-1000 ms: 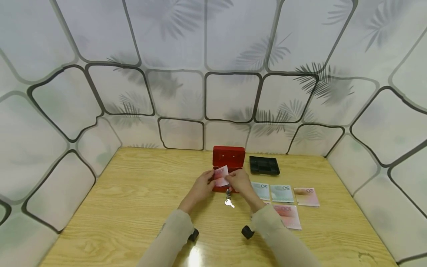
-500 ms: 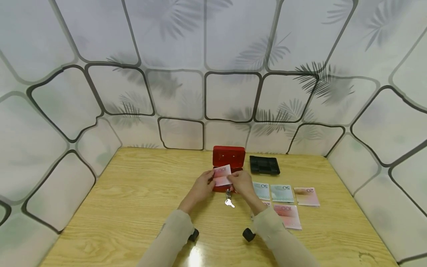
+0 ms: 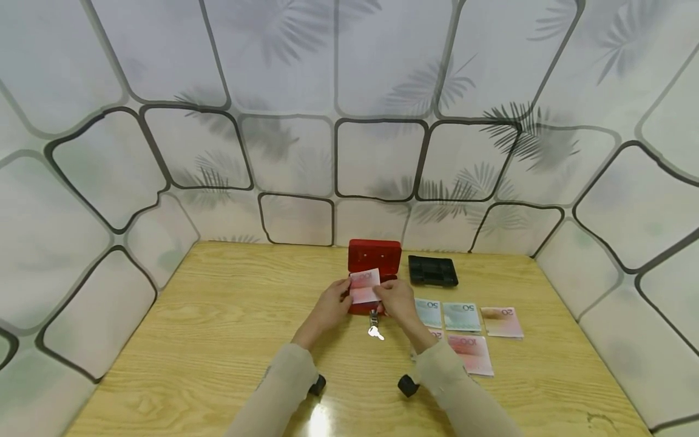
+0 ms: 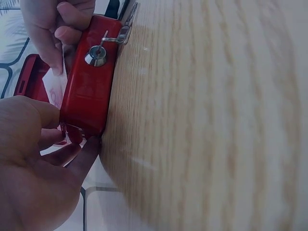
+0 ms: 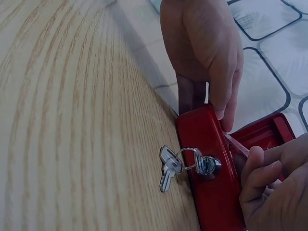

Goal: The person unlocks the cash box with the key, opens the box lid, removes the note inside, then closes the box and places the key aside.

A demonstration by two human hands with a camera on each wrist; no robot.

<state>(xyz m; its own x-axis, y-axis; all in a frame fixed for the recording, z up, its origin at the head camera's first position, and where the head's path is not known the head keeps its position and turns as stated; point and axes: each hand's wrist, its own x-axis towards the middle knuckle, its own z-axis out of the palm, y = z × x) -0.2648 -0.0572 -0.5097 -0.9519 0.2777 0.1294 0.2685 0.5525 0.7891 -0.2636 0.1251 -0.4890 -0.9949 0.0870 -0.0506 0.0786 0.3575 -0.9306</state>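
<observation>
The walls around are covered with a pale sheet that shows dark curved lines and grey palm-leaf shadows, and below them stands a light wooden surface (image 3: 218, 315) with clear grain. Near the far middle of the surface there is a small red cash box (image 3: 374, 257) with its lid standing open toward the wall. In the lock on its front side sits a key, and a second silver key (image 3: 375, 332) hangs from the same ring and lies on the wood just in front of the box. Just to the right of the box lies a black plastic tray (image 3: 432, 271); what is inside it I cannot tell. Both hands are at the box: the left hand (image 3: 330, 303) and the right hand (image 3: 397, 300) each pinch one end of a pink banknote (image 3: 364, 286), which is held above the open box, at its front edge. In the left wrist view, one finger of the left hand also touches the corner of the box. To the right of the right hand, several more banknotes (image 3: 461, 316) lie flat in rows on the surface, some greenish and some pink, close to each other.
</observation>
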